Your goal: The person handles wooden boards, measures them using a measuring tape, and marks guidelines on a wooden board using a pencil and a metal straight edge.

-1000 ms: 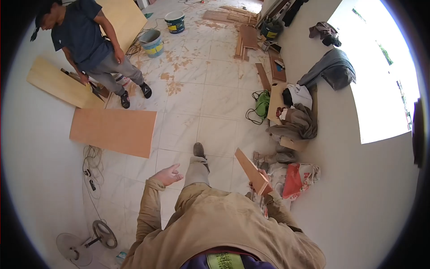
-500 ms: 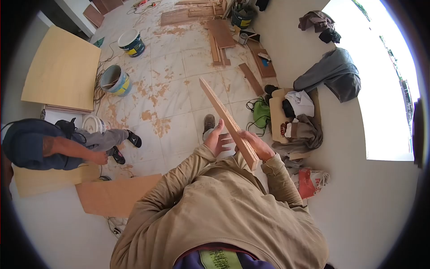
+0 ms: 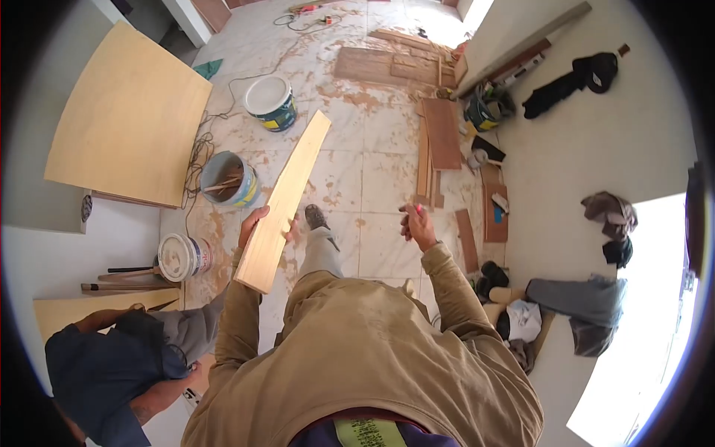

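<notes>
A pale wooden board (image 3: 287,195), long and narrow, is in my left hand (image 3: 255,220), whose fingers wrap round both its edges. The board slants away from me, its wide face turned up and its far end near the lidded bucket. My right hand (image 3: 419,228) is apart from the board, out over the tiled floor, with its fingers curled. A small red tip shows at those fingers; the rest of that thing is hidden, so I cannot tell its kind.
A co-worker in a dark shirt (image 3: 112,372) bends at the lower left. Near the left wall stand an open bucket (image 3: 248,195), a lidded bucket (image 3: 269,95), a white tub (image 3: 179,257) and a large plywood sheet (image 3: 130,112). Brown planks (image 3: 442,134) and a cable (image 3: 199,153) lie on the floor.
My right hand has let go of the board and moved right. The board, now in my left hand alone, has swung left and turned its wide face up. My view has moved forward.
</notes>
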A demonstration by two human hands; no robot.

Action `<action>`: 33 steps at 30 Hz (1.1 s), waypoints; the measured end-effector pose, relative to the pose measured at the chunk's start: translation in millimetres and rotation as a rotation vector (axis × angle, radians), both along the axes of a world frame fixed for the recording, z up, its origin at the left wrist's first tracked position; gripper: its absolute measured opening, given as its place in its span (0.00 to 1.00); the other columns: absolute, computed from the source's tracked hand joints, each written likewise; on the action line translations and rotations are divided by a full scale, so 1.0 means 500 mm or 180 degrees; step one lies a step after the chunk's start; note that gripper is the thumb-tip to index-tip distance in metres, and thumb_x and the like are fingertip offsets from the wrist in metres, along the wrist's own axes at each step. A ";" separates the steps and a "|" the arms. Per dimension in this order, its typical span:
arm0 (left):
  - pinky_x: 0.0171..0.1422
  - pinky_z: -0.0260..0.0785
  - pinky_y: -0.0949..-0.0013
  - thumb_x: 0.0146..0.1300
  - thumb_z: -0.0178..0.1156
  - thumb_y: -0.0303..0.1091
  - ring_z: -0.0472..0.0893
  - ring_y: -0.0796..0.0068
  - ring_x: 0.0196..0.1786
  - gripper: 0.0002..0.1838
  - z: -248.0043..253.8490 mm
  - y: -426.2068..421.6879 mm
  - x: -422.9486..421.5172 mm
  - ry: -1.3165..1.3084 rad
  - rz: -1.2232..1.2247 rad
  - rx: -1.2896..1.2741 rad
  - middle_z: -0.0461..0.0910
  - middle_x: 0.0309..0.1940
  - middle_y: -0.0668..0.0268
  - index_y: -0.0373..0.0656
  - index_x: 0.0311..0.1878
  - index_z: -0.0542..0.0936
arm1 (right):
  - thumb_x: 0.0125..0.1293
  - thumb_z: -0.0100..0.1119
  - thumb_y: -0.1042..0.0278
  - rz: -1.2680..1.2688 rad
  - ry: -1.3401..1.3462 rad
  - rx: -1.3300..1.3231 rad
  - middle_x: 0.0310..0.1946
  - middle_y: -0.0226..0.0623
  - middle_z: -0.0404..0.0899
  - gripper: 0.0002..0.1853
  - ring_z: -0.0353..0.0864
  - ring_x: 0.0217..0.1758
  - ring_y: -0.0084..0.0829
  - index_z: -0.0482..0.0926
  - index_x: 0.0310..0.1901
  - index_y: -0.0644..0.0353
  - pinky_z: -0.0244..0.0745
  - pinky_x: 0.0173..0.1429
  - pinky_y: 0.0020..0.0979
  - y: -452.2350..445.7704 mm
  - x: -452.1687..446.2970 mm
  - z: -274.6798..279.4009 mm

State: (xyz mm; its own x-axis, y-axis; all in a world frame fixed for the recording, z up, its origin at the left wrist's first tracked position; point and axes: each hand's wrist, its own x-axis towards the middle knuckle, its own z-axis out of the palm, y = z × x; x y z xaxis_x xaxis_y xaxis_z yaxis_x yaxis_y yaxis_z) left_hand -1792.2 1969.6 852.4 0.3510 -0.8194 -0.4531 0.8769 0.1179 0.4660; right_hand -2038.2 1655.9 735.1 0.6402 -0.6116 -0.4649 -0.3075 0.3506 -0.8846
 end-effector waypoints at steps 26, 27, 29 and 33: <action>0.76 0.59 0.42 0.70 0.58 0.46 0.73 0.58 0.67 0.30 0.034 -1.305 1.675 -0.0597 0.1558 -0.1417 0.73 0.65 0.54 0.36 0.67 0.66 | 0.69 0.57 0.58 -0.0906 0.1044 -0.0729 0.25 0.39 0.80 0.18 0.81 0.27 0.29 0.85 0.43 0.68 0.74 0.28 0.34 -1.159 1.217 -0.154; 0.76 0.59 0.42 0.69 0.59 0.44 0.72 0.57 0.68 0.31 0.042 -1.322 1.719 -0.0466 0.1571 -0.1820 0.73 0.65 0.53 0.36 0.68 0.65 | 0.70 0.57 0.59 -0.0446 0.1239 -0.1324 0.26 0.39 0.81 0.18 0.81 0.28 0.27 0.84 0.47 0.67 0.76 0.31 0.32 -1.228 1.311 -0.170; 0.76 0.60 0.41 0.69 0.60 0.40 0.70 0.56 0.70 0.31 0.010 -1.362 1.869 -0.0375 0.1869 -0.1599 0.72 0.66 0.53 0.38 0.71 0.64 | 0.73 0.54 0.62 0.0409 0.1142 -0.1685 0.27 0.37 0.82 0.15 0.82 0.25 0.28 0.83 0.50 0.65 0.79 0.32 0.31 -1.323 1.496 -0.125; 0.75 0.62 0.40 0.70 0.58 0.34 0.69 0.54 0.71 0.28 -0.106 -1.494 2.154 -0.1028 0.2430 -0.0519 0.72 0.66 0.53 0.41 0.71 0.64 | 0.73 0.52 0.67 0.0942 0.1107 -0.0990 0.26 0.38 0.83 0.14 0.84 0.26 0.28 0.83 0.49 0.67 0.80 0.33 0.29 -1.486 1.775 -0.087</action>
State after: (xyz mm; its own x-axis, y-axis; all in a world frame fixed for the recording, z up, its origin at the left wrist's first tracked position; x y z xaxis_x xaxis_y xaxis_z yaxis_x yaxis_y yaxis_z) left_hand -715.2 1222.4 799.6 0.9270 -0.3510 -0.1319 0.3557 0.7116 0.6059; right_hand -1150.8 913.0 691.4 0.6467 -0.5712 -0.5056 -0.6457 -0.0570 -0.7615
